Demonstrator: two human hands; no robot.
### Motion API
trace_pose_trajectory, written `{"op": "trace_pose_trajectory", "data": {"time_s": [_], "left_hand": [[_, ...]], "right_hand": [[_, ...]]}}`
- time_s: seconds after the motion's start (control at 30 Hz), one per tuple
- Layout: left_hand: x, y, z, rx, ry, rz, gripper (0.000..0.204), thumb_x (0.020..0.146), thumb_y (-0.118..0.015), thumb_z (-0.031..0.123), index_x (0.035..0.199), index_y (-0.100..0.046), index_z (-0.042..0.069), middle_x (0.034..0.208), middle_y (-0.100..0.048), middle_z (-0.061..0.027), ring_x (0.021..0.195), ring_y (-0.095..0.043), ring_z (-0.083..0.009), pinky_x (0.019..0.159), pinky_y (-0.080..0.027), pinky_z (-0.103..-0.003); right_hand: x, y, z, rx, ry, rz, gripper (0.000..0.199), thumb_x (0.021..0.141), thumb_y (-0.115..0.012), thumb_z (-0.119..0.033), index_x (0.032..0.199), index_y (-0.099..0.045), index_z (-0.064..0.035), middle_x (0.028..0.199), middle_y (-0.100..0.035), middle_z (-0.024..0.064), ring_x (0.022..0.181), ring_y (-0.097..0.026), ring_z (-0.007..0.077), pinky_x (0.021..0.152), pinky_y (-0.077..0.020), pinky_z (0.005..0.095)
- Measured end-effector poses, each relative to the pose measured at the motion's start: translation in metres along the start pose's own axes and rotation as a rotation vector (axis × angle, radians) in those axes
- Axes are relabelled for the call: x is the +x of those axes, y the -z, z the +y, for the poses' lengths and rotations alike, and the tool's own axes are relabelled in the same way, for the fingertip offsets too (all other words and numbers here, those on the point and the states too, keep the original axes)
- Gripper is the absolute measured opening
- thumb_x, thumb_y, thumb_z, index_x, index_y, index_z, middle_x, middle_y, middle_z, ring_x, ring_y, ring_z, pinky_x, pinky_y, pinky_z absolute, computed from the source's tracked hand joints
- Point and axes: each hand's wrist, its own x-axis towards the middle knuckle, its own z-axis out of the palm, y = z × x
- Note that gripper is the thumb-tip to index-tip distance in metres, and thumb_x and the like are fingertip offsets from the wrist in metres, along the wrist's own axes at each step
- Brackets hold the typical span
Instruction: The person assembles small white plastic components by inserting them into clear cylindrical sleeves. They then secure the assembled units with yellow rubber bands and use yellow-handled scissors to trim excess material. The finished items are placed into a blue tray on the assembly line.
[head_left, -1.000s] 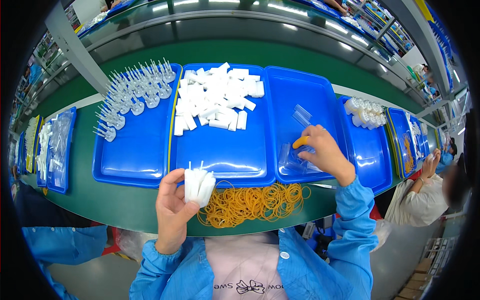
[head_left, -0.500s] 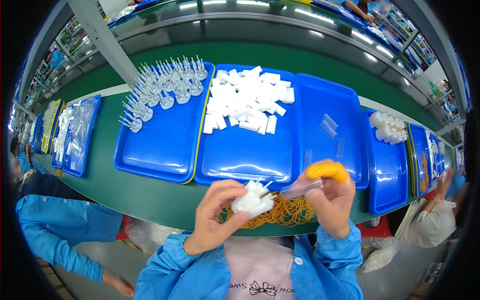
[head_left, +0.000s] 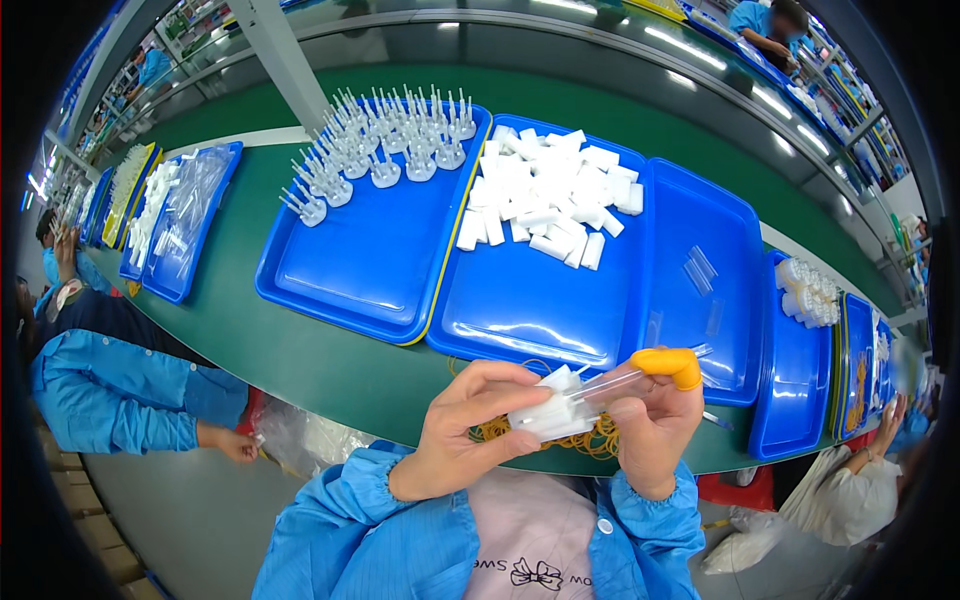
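My left hand [head_left: 455, 430] is closed around a cluster of white blocks [head_left: 545, 418] with thin white pins sticking up from it. Between the thumb and fingers of my right hand [head_left: 652, 430] is a clear plastic tube [head_left: 615, 387]. Its near end meets the right side of the white cluster; whether it sits in a gap there is hard to see. A yellow finger cot [head_left: 672, 364] covers one right fingertip. Beneath both hands lies a heap of tan rubber bands [head_left: 600, 440], partly hidden by them.
Ahead stand blue trays: one [head_left: 350, 285] with pronged translucent pieces [head_left: 385, 135], one [head_left: 540, 305] with white blocks [head_left: 550, 195], one [head_left: 715, 345] with clear tubes [head_left: 700, 270]. Farther right, a tray [head_left: 795, 405] bears white clusters [head_left: 808, 292]. A co-worker's sleeve [head_left: 115, 390] is at left.
The clear tube has moved up against the white cluster in my left hand. The view has shifted, so the trays appear farther right. A co-worker's hand at left has risen.
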Motion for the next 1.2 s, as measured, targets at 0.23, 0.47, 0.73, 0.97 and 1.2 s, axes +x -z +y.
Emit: {"op": "trace_pose_trajectory", "data": {"time_s": [0.23, 0.47, 0.73, 0.97, 1.2], "left_hand": [[0.001, 0.000, 0.005, 0.055, -0.070, 0.062, 0.033, 0.074, -0.073, 0.005, 0.106, -0.067, 0.003, 0.114, -0.054, -0.0159, 0.097, -0.060, -0.0239, 0.082, -0.050, -0.032], [0.003, -0.001, 0.000, 0.251, -0.200, 0.037, 0.033, 0.074, -0.072, 0.004, 0.107, -0.067, 0.004, 0.111, -0.053, -0.0112, 0.096, -0.059, -0.0200, 0.077, -0.052, -0.031], [0.000, -0.003, -0.010, -0.602, 0.322, -0.033, 0.046, 0.087, -0.062, 0.008, 0.127, -0.042, -0.002, 0.116, -0.050, -0.0085, 0.106, -0.054, -0.0171, 0.086, -0.047, -0.027], [0.000, 0.004, -0.017, -0.426, 0.223, 0.032, 0.041, 0.082, -0.066, 0.001, 0.119, -0.049, -0.003, 0.116, -0.052, -0.0102, 0.100, -0.058, -0.0177, 0.087, -0.049, -0.029], [-0.002, -0.004, -0.010, -0.486, 0.251, 0.009, 0.040, 0.078, -0.069, 0.000, 0.114, -0.052, -0.002, 0.113, -0.052, -0.0099, 0.099, -0.059, -0.0186, 0.087, -0.050, -0.031]], "right_hand": [[-0.014, -0.007, 0.001, -0.090, 0.176, 0.009, 0.041, 0.070, -0.072, 0.006, 0.104, -0.049, -0.0019, 0.093, -0.057, 0.0111, 0.084, -0.064, 0.0233, 0.075, -0.0537, 0.0319], [-0.003, 0.001, 0.001, -0.046, 0.003, -0.049, 0.038, 0.073, -0.072, 0.002, 0.103, -0.049, -0.0014, 0.094, -0.057, 0.0122, 0.084, -0.064, 0.0230, 0.076, -0.0536, 0.0321], [-0.001, 0.005, 0.003, 0.015, 0.047, 0.050, 0.032, 0.077, -0.065, 0.002, 0.104, -0.050, -0.0018, 0.096, -0.059, 0.0142, 0.086, -0.063, 0.0213, 0.078, -0.0521, 0.0319], [-0.002, 0.021, -0.007, -0.412, 0.191, -0.040, 0.016, 0.073, -0.063, -0.005, 0.089, -0.060, -0.0037, 0.092, -0.060, 0.0074, 0.099, -0.053, 0.0241, 0.095, -0.0388, 0.0420], [-0.018, 0.008, 0.005, -0.372, 0.168, 0.044, 0.014, 0.071, -0.068, -0.012, 0.083, -0.063, -0.0053, 0.088, -0.060, 0.0030, 0.098, -0.051, 0.0231, 0.100, -0.0326, 0.0477]]}}
